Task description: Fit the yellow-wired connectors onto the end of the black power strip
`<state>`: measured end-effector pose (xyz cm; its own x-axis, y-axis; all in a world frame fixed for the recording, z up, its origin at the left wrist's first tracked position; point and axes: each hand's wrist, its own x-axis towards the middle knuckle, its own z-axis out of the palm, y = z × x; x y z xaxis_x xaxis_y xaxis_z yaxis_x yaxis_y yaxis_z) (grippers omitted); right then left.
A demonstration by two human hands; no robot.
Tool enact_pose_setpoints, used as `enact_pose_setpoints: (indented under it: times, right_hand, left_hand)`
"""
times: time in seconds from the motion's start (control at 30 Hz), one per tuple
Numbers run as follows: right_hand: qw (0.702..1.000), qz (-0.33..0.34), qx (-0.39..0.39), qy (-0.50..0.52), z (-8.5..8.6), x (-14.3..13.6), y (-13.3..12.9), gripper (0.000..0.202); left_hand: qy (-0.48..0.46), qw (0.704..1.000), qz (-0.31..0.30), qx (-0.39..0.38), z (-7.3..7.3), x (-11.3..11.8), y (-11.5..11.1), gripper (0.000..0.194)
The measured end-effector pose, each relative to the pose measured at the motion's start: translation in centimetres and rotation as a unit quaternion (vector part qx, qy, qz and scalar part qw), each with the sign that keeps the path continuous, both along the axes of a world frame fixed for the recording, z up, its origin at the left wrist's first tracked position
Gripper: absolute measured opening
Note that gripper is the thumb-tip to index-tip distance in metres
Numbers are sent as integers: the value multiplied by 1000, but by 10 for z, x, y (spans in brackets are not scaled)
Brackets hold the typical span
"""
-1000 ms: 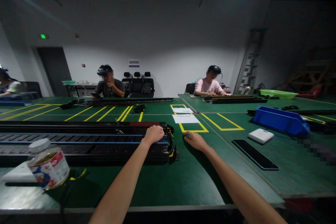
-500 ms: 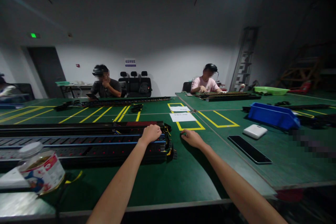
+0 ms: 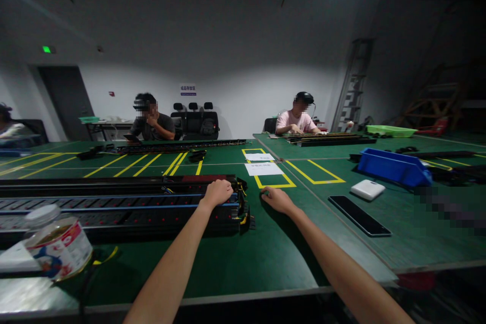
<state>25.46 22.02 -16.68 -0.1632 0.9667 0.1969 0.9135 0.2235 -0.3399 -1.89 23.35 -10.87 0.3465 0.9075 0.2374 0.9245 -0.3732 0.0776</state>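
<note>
A set of long black rails [image 3: 144, 216] with blue strips and small red marks lies along the left half of the green table. On top of its right end rests my left hand [image 3: 219, 192], fingers curled down and fingertips hidden. Yellow wires [image 3: 242, 217] stick out of that end, just right of this hand. My right hand [image 3: 276, 199] lies on the table a short way right of the rails and apart from them. Its fingers are bent inward, and nothing shows in them.
White paper sheets [image 3: 264, 168] lie within yellow tape ahead. To the right are a black phone [image 3: 359, 215], a white box-shaped device [image 3: 367, 189] and a blue bin [image 3: 393, 167]. A clear jar [image 3: 61, 248] stands at near left. Two people sit across the table, another at far left.
Both hands keep their places and shapes. Only the view has shifted very slightly.
</note>
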Motion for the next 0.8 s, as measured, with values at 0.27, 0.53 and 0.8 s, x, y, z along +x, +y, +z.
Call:
enact_pose_setpoints:
  times: [0.27, 0.53, 0.8]
  right_hand:
    - [1000, -4, -5, -3, 0, 0, 1, 30]
    - [1000, -5, 0, -3, -4, 0, 4, 29]
    - [1000, -1, 4, 0, -2, 0, 3, 28]
  left_hand:
    - [-2, 1000, 13, -8, 4, 2, -5, 34]
    - [4, 1000, 14, -4, 2, 1, -2, 33]
    - [5, 1000, 8, 1, 3, 1, -2, 33]
